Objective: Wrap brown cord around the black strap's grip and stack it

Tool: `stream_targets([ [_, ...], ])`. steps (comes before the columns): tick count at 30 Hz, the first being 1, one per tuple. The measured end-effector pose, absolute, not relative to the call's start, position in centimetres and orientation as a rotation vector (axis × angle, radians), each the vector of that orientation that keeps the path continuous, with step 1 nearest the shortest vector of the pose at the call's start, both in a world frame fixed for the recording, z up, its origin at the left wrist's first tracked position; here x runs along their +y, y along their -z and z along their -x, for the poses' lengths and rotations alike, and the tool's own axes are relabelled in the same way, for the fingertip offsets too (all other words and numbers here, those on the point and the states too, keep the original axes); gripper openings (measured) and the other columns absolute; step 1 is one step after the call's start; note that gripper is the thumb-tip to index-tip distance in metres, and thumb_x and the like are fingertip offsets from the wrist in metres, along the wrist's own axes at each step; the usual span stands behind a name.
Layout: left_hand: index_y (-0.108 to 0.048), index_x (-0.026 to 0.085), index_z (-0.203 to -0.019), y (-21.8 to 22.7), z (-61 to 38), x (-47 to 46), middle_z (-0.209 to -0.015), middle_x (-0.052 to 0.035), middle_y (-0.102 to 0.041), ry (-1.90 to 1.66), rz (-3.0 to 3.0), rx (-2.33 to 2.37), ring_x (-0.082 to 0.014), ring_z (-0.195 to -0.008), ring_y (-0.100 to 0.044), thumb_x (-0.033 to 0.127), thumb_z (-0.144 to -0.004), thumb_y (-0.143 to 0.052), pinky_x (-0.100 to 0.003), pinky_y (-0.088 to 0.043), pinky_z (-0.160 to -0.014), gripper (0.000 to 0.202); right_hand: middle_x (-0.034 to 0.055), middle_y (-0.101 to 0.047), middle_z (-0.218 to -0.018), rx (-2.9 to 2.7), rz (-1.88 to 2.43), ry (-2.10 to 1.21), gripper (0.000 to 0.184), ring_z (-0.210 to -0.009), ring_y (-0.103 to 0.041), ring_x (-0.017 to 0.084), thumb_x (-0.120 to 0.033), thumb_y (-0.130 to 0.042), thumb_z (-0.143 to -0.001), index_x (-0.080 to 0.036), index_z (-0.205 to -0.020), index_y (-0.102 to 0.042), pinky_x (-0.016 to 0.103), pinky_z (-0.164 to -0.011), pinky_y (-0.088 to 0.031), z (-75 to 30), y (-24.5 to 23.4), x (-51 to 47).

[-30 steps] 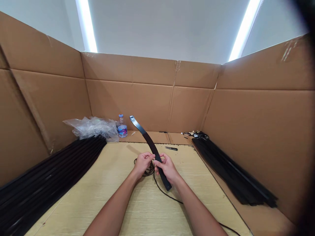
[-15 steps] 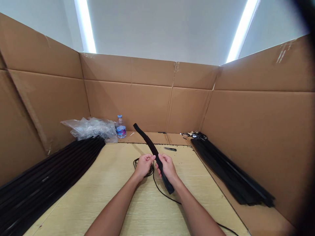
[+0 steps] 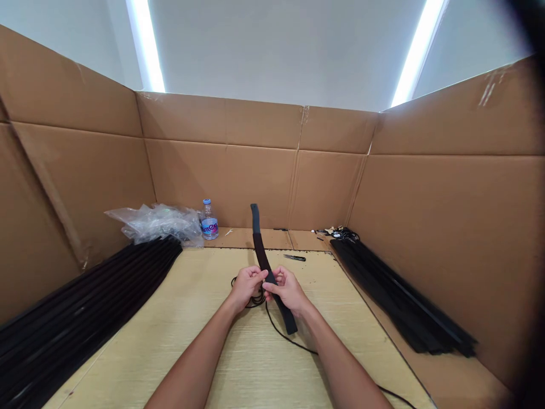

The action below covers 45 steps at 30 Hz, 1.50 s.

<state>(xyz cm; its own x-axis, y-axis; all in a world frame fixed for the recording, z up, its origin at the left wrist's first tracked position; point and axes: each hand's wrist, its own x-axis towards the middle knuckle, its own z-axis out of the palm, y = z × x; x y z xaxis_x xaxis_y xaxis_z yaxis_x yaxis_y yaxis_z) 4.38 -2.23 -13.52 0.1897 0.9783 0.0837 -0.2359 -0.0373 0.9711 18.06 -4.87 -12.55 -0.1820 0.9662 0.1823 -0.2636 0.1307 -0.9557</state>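
A long flat black strap (image 3: 261, 250), with a darker brownish stretch along its middle, is held up over the table. My left hand (image 3: 248, 286) is closed on its left edge, thumb and forefinger pinching it. From the right, my right hand (image 3: 287, 288) grips the strap just below, its thumb lying across the front. The strap's upper end points toward the back wall, and its lower end hangs between my forearms. Under my hands lies a coil of thin black cord (image 3: 255, 301), partly hidden by the left hand; one length runs off to the lower right.
A small folding knife (image 3: 294, 258) lies open beyond my hands. Long black strips (image 3: 97, 301) are piled at left, more black strips (image 3: 395, 295) at right. Clear plastic bags (image 3: 162, 222) and a water bottle (image 3: 209, 220) stand at back left. Cardboard walls (image 3: 221, 176) enclose the table.
The strap's upper end has swung right and stands more upright. My right thumb has moved across the strap's front; my left hand stays nearly in place.
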Motion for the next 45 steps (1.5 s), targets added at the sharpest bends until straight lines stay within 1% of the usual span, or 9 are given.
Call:
stream_targets([
  [5,-0.053,0.014,-0.065,13.5,-4.4,-2.2,-0.047,0.004,-0.053,-1.16,-1.2,0.807,-0.0025,-0.031,-0.031,0.05,-0.066,-0.073,-0.017,-0.012,-0.036,0.041,-0.0016,-0.067,-0.063,-1.234,0.811,-1.349,0.041,-0.036,-0.05,0.009,-0.054,-0.07,-0.067,-0.021,-0.073,-0.046,0.018,-0.031,-0.034,-18.0,12.5,-4.8],
  [10,-0.053,0.014,-0.065,13.6,-4.6,-2.2,-0.041,0.0063,-0.046,-1.145,-1.194,0.781,-0.002,-0.03,-0.024,0.051,-0.068,-0.072,-0.018,-0.007,-0.035,0.041,-0.0018,-0.06,-0.048,-1.219,0.907,-1.314,0.043,-0.03,-0.044,0.008,-0.059,-0.059,-0.076,-0.018,-0.065,-0.052,0.019,-0.027,-0.03,-17.9,12.6,-4.7],
  [13,-0.053,0.014,-0.066,13.6,-4.8,-2.2,-0.038,0.0085,-0.041,-1.15,-1.167,0.783,-0.0015,-0.03,-0.019,0.051,-0.067,-0.072,-0.018,-0.007,-0.035,0.042,-0.0023,-0.059,-0.046,-1.207,0.936,-1.279,0.042,-0.029,-0.043,0.008,-0.058,-0.06,-0.076,-0.019,-0.064,-0.05,0.019,-0.026,-0.028,-17.8,12.5,-4.8],
  [18,-0.052,0.015,-0.066,13.5,-4.7,-2.1,-0.043,0.0056,-0.048,-1.196,-1.118,0.814,-0.0011,-0.031,-0.022,0.051,-0.065,-0.073,-0.018,-0.008,-0.034,0.042,-0.0011,-0.064,-0.053,-1.181,0.892,-1.27,0.04,-0.035,-0.05,0.011,-0.057,-0.062,-0.071,-0.021,-0.067,-0.048,0.02,-0.031,-0.035,-17.6,12.4,-4.6],
  [24,-0.047,0.016,-0.061,13.4,-4.2,-1.8,-0.039,0.0129,-0.031,-1.271,-1.064,0.851,-0.0001,-0.032,-0.016,0.049,-0.059,-0.078,-0.017,-0.007,-0.035,0.045,-0.0004,-0.067,-0.061,-1.134,0.865,-1.249,0.036,-0.046,-0.054,0.011,-0.044,-0.076,-0.062,-0.018,-0.077,-0.058,0.022,-0.042,-0.04,-17.5,12.8,-4.2],
  [27,-0.048,0.016,-0.063,13.4,-4.2,-1.9,-0.041,0.0135,-0.031,-1.256,-1.06,0.828,-0.0002,-0.032,-0.018,0.046,-0.055,-0.081,-0.016,-0.009,-0.034,0.045,-0.001,-0.065,-0.062,-1.146,0.856,-1.278,0.038,-0.049,-0.054,0.011,-0.038,-0.079,-0.059,-0.015,-0.083,-0.063,0.022,-0.045,-0.042,-17.6,12.9,-4.4],
  [32,-0.049,0.016,-0.063,13.6,-4.2,-1.9,-0.039,0.0123,-0.034,-1.222,-1.082,0.801,-0.0009,-0.03,-0.022,0.044,-0.059,-0.079,-0.017,-0.009,-0.034,0.042,-0.0026,-0.063,-0.064,-1.171,0.825,-1.317,0.039,-0.05,-0.055,0.012,-0.038,-0.083,-0.053,-0.017,-0.074,-0.059,0.022,-0.039,-0.043,-17.6,12.7,-4.9],
  [38,-0.052,0.014,-0.065,13.6,-4.4,-2.0,-0.052,0.002,-0.058,-1.187,-1.123,0.779,-0.0008,-0.03,-0.028,0.044,-0.064,-0.076,-0.017,-0.008,-0.034,0.038,-0.0027,-0.063,-0.062,-1.138,0.801,-1.324,0.039,-0.04,-0.05,0.008,-0.053,-0.068,-0.07,-0.02,-0.071,-0.049,0.018,-0.031,-0.035,-17.5,12.3,-5.0],
  [45,-0.052,0.014,-0.066,13.9,-5.3,-2.3,-0.045,0.0057,-0.05,-1.2,-1.135,0.781,-0.0008,-0.031,-0.025,0.045,-0.068,-0.074,-0.017,-0.007,-0.035,0.039,-0.003,-0.06,-0.052,-1.112,0.862,-1.301,0.04,-0.034,-0.045,0.008,-0.056,-0.063,-0.074,-0.019,-0.065,-0.049,0.018,-0.029,-0.031,-18.0,12.6,-4.8],
])
